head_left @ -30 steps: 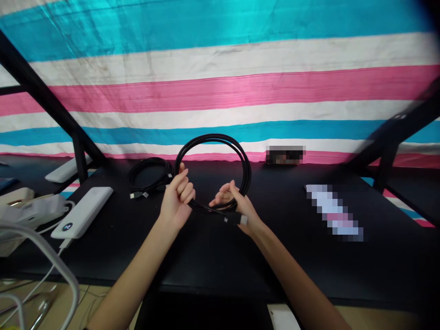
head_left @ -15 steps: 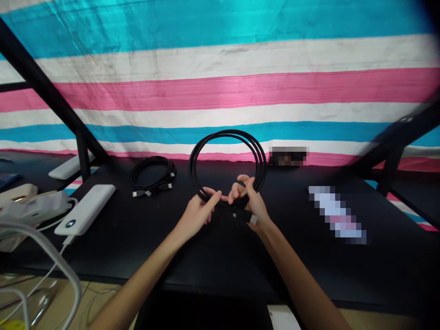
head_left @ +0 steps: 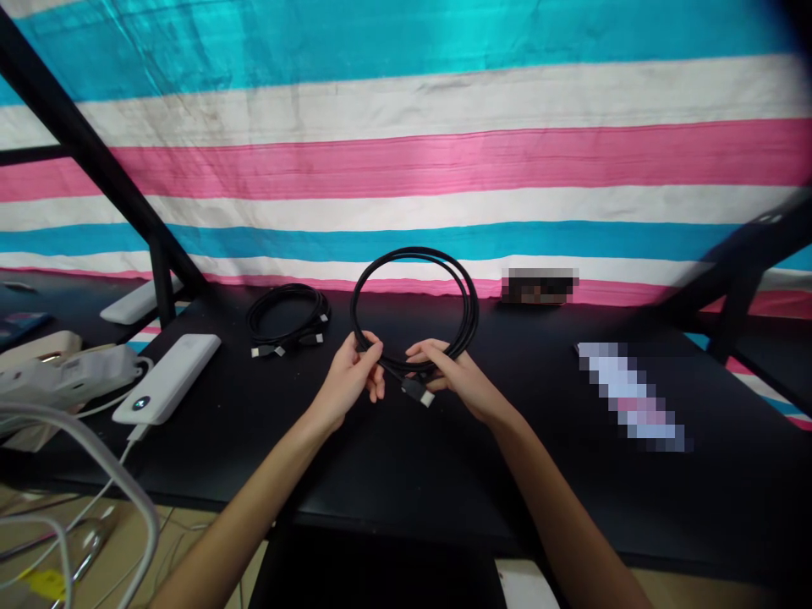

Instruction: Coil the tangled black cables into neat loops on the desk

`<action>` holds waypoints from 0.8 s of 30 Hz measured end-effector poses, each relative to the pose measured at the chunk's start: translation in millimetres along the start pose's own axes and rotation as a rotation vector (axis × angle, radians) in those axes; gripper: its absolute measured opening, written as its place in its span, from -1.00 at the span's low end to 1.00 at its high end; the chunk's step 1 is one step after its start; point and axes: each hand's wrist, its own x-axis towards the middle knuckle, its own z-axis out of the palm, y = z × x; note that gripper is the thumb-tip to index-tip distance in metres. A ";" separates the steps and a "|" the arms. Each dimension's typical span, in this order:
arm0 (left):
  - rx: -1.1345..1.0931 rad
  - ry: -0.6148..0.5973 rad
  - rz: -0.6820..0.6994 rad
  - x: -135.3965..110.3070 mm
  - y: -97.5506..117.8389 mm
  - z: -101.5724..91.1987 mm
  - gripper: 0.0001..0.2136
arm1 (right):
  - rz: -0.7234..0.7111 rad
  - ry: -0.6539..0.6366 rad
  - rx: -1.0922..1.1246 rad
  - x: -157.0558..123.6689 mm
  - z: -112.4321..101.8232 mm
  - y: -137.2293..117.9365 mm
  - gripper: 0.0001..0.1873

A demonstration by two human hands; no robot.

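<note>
A black cable (head_left: 468, 298), wound into a round coil, is held up over the table between both hands. My left hand (head_left: 350, 376) pinches the coil's lower left with thumb and fingers. At the lower right, my right hand (head_left: 458, 372) grips the strands, its thumb across them. A plug with a metal end (head_left: 419, 392) hangs below the coil between the hands. Another coiled black cable (head_left: 288, 315) lies on the table to the left, with several metal-tipped plugs at its near side.
On the left, a white power bank (head_left: 170, 376) has a white cable plugged in, beside a white power strip (head_left: 76, 372). A blurred-out flat object (head_left: 634, 397) lies right; another (head_left: 539, 286) is at the back. Black frame bars (head_left: 120, 178) flank the black table (head_left: 355, 474).
My right hand has turned and closed over the coil's lower right, its raised fingers now curled inward. The coil looks slightly smaller and the hanging plug has shifted left.
</note>
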 end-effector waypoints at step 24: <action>0.029 0.189 0.142 1.2 14.0 -34.8 -0.67 | 0.042 -0.317 0.026 -6.8 -9.8 -4.8 -0.80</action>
